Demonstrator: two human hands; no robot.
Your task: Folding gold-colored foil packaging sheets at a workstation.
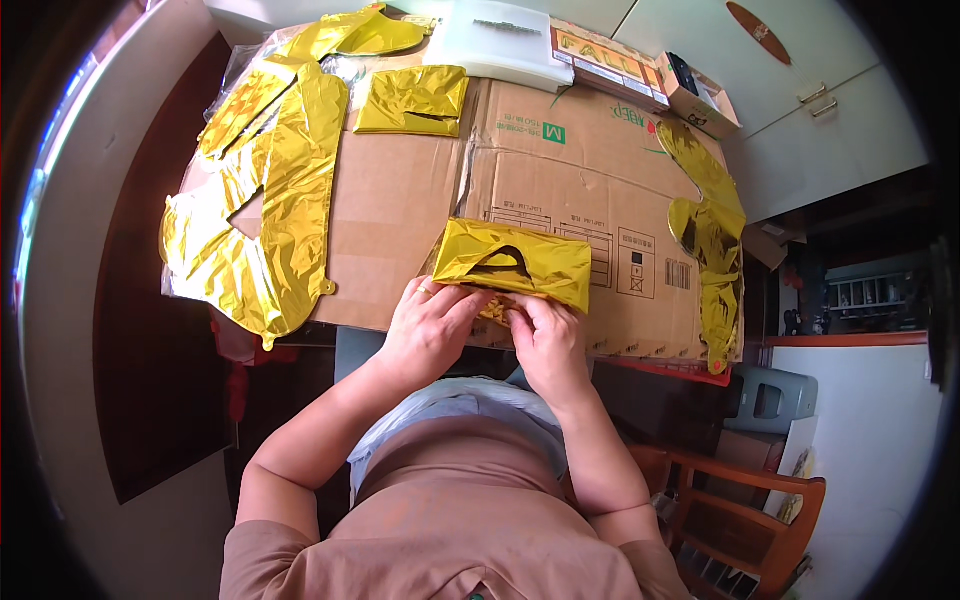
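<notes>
Both hands, left hand (432,318) and right hand (545,335), pinch the near edge of a folded gold foil balloon (515,262) lying on flattened brown cardboard (400,200). It looks light, crinkly, slippery, easily creased; edges and folds seem best to grasp.

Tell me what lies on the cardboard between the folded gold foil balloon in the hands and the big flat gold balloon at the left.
In the head view, only bare cardboard lies between the folded gold foil balloon and the big flat gold balloon.

the near edge of the folded gold foil balloon (515,262) is hidden under both hands' fingers (455,303), and the white case (500,45) is cut off by the top edge.
</notes>
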